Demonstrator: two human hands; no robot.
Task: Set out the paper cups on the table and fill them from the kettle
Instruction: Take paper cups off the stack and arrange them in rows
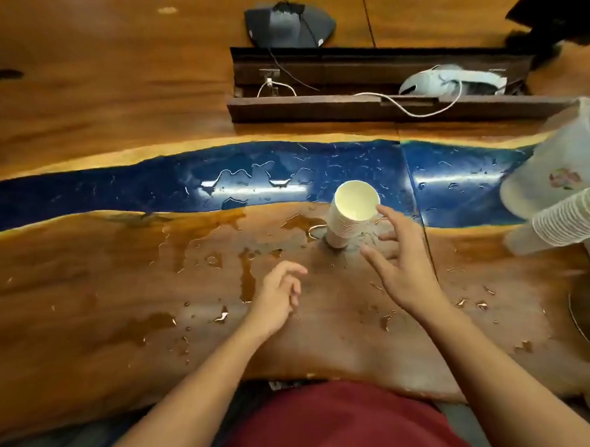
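A nested stack of white paper cups stands upright, mouth up, near the middle of the glossy wooden counter, at the near edge of a blue resin band that crosses the surface from left to right. Puddles and droplets of water cover the wood and resin around the stack. At the right edge lies a second, longer stack of white paper cups, tipped on its side, against a translucent plastic container. On the far side, a dark recessed cable trough holds white cords and a pale grey device; a dark grey unit sits beyond it. The right hand hovers just right of the upright stack, its grip spread wide, fingertips just beside the rim and holding nothing. The left hand hangs nearer, fingers loosely curled, empty. A red shirt fills the near foreground.
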